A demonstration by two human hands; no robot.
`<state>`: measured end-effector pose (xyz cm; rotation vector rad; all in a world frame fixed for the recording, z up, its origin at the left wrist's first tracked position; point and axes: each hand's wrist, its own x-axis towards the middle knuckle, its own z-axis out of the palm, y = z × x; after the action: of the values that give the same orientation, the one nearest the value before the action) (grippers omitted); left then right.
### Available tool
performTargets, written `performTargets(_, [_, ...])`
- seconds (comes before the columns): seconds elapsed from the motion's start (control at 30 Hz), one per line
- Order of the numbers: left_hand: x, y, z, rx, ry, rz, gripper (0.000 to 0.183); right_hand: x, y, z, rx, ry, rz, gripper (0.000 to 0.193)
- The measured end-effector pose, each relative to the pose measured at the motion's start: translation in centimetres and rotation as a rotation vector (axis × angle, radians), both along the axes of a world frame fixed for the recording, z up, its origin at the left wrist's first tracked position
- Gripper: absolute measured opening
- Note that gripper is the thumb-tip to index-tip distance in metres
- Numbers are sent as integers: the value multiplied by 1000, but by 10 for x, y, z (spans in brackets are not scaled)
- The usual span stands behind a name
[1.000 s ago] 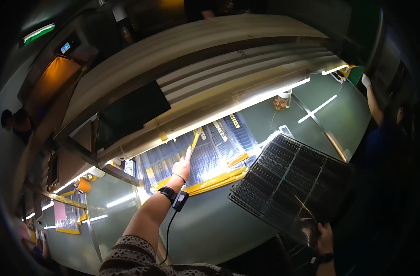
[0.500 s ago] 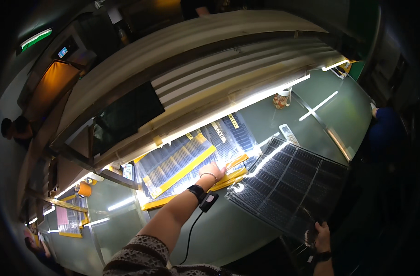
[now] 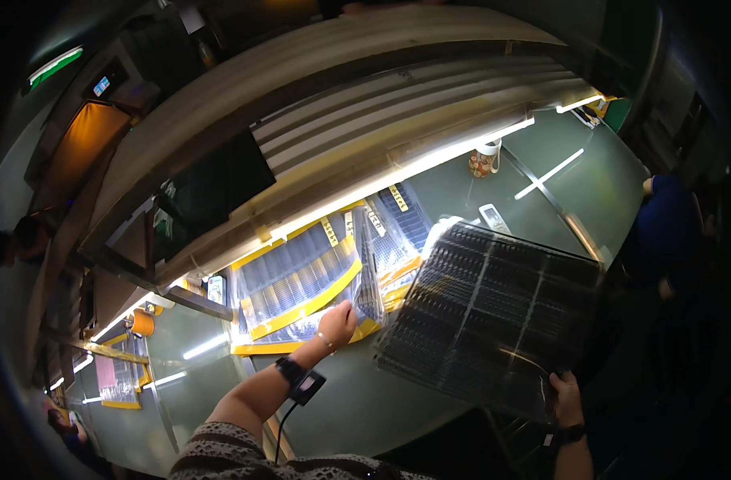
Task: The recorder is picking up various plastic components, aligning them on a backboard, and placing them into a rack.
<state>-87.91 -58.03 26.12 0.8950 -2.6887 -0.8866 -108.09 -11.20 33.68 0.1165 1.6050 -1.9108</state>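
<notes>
My right hand (image 3: pixel 568 398) grips the lower right corner of a large dark translucent sheet (image 3: pixel 469 312) patterned with rows and divided by pale lines. It is tilted over the table and hangs past its front edge. My left hand (image 3: pixel 337 322) is closed at the near right side of a pile of clear plastic sleeves; whatever its fingers hold is hidden. Its wrist wears a dark band with a small black box (image 3: pixel 307 387) on a cable. The top sleeve (image 3: pixel 301 272), with a bent yellow edge, lies just beyond this hand. More labelled sleeves (image 3: pixel 397 220) lie farther right, partly covered by the dark sheet.
A bright light tube (image 3: pixel 429 170) runs under a wooden shelf (image 3: pixel 365 136) above the green table (image 3: pixel 333 400). A patterned cup (image 3: pixel 483 160) and a pale handheld device (image 3: pixel 493 218) stand beyond the sheet. An orange roll (image 3: pixel 142 322) is at left. A person in blue (image 3: pixel 665 216) is at right.
My left hand has moved left and slightly down from the orange-edged sleeves, its fingers now closed. The dark sheet has been swung left and lies over part of those sleeves. The top sleeve's yellow edge now bends.
</notes>
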Motion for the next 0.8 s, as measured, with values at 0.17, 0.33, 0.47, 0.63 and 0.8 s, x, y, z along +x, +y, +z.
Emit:
performTargets(0.17, [67, 40, 22, 78, 39, -104, 14, -3, -4, 2, 123, -125, 223, 27])
performTargets(0.33, [117, 63, 33, 89, -24, -171, 11, 17, -15, 4, 258, -149, 371, 24])
performTargets(0.47, [141, 68, 36, 60, -70, -299, 12, 30, -22, 0, 134, -152, 189, 25])
performTargets(0.63, [140, 72, 41, -24, -185, -427, 12, 59, 4, -46, 185, 68, 144, 27])
performTargets(0.8, [125, 88, 40, -53, -362, -483, 14, 103, -58, -47, 56, -124, 122, 23])
